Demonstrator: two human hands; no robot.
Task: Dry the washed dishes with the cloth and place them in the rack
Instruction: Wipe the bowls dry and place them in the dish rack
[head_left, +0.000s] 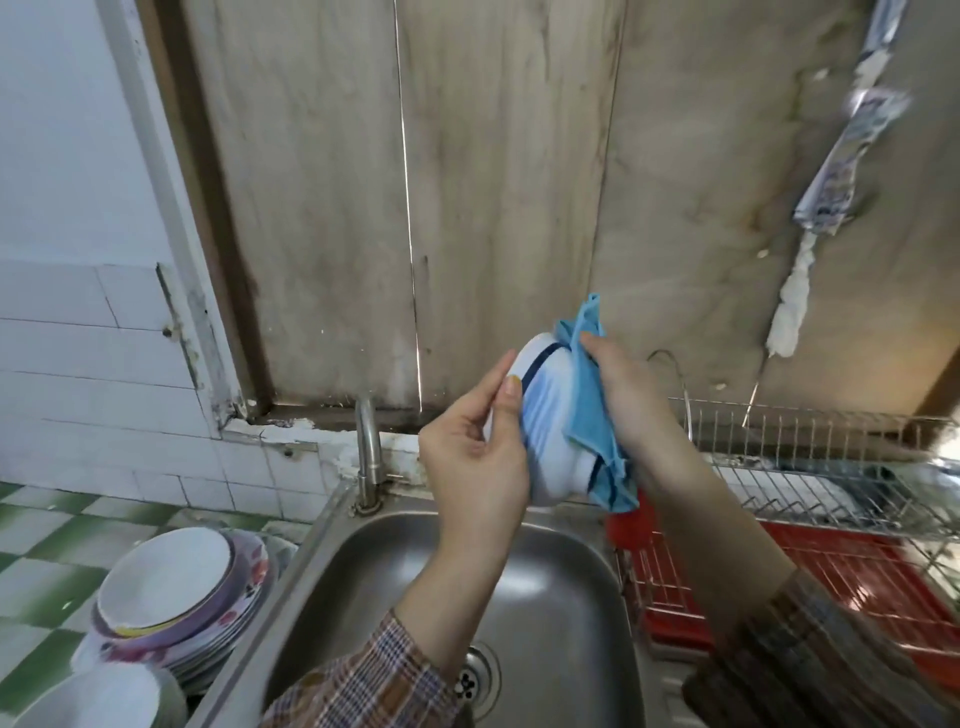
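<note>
Holding a white bowl (545, 436) with a dark blue stripe up over the sink (550, 597), roughly in the middle of the scene and tipped on its side so the base points right. The left hand (475, 452) has its grip on the bowl's rim, thumb on the outside and fingers going in behind the edge. The right hand (626, 395) has a closed grip too, wrapped around the far right side of the bowl with the blue cloth (592, 415) caught between palm and bowl. One corner of the cloth pokes up above the thumb and another hangs down below the bowl. The wire rack (810, 457) sits on the right just beside the sink, on a red tray (841, 566), and I can't really tell what's in it since it's a bit blurry. A faucet (369, 447) stands at the far left corner of the sink. On the near left, on the counter, there's a stack of plates (228, 623) with a white dish (166, 577) on top. Both arms are in plaid sleeves (363, 686).
</note>
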